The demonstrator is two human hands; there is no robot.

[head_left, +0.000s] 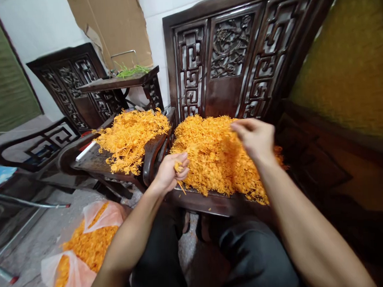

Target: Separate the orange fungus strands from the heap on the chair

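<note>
A broad heap of orange stringy pieces (206, 168) with curled, knotted ends covers the seat of a dark carved wooden chair in front of me. My left hand (173, 171) is at the heap's near left edge, its fingers closed around a small bunch of the orange strands; a few ends poke out below the palm. Over the right part of the heap, my right hand (257, 139) is raised in a pinch. An orange blur hangs just below and left of its fingertips, smeared by motion, so I cannot make out exactly what it pinches.
A second orange pile (133, 138) lies on a low wooden side table, beside a white stick (85, 151). Green stems (131, 71) rest on a higher stand. On the floor at left, a plastic bag (78, 276) holds more orange pieces. The chair's carved back (227, 93) rises behind the heap.
</note>
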